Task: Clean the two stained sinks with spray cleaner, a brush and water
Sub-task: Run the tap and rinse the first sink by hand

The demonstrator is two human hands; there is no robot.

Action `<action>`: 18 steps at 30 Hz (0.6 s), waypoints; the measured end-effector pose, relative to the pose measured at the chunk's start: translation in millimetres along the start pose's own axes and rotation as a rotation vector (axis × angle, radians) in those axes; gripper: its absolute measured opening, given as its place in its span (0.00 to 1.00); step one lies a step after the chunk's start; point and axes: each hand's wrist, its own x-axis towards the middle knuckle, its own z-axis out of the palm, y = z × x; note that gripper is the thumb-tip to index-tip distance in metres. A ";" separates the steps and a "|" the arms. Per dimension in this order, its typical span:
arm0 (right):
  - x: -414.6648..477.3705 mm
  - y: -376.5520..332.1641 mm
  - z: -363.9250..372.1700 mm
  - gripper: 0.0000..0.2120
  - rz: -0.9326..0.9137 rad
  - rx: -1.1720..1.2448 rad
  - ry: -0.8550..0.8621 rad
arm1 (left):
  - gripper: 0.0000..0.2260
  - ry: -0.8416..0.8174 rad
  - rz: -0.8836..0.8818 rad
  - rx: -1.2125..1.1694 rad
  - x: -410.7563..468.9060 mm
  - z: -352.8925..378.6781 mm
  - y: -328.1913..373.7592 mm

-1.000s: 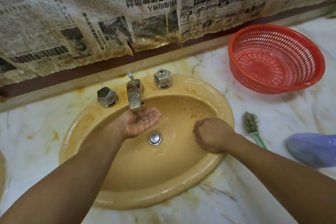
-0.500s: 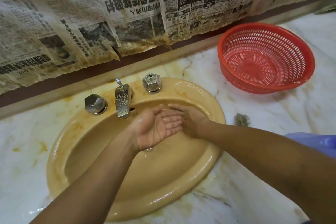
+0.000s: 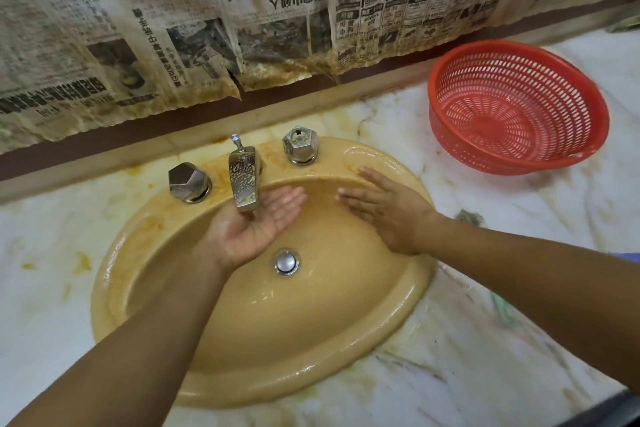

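A wet tan oval sink [image 3: 391,319] with orange stains near its back rim is set into a marble counter. My left hand [image 3: 258,224] lies palm up, cupped under the chrome spout [image 3: 242,180], and holds nothing. My right hand [image 3: 388,208] is flat, palm down, with its straight fingers pressed on the inner back-right wall of the basin just below the rim. The brush [image 3: 469,217] lies on the counter right of the sink, mostly hidden behind my right forearm; only its bristle tip shows. No spray bottle is in view.
Two chrome faceted tap knobs [image 3: 188,182] [image 3: 300,144] flank the spout, and a chrome drain plug [image 3: 286,262] sits in the basin. A red plastic colander [image 3: 516,107] stands at the back right. Stained newspaper [image 3: 277,10] hangs on the wall behind. The marble counter [image 3: 450,374] is wet.
My left hand went from beside my right hand back under the spout. My right hand spread flat and slid to the back-right wall of the basin. The camera shifted slightly.
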 end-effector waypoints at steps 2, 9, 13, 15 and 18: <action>-1.2 -2.2 -0.8 0.31 -0.019 0.011 -0.013 | 0.23 -0.052 -0.072 -0.059 8.1 6.2 -14.0; -14.1 -15.8 0.7 0.30 -0.027 0.128 -0.063 | 0.26 -0.255 -0.470 0.265 -4.6 4.2 -51.7; 2.5 -31.1 -4.4 0.29 -0.113 0.300 -0.078 | 0.26 -0.171 -0.394 0.354 -10.5 -22.3 -28.3; 17.0 -35.0 -3.0 0.29 -0.200 0.387 -0.118 | 0.26 -0.123 -0.292 0.340 -5.2 -34.6 -4.8; 36.1 -41.7 2.1 0.30 -0.257 0.418 -0.077 | 0.24 -0.143 -0.246 0.351 9.5 -38.0 26.4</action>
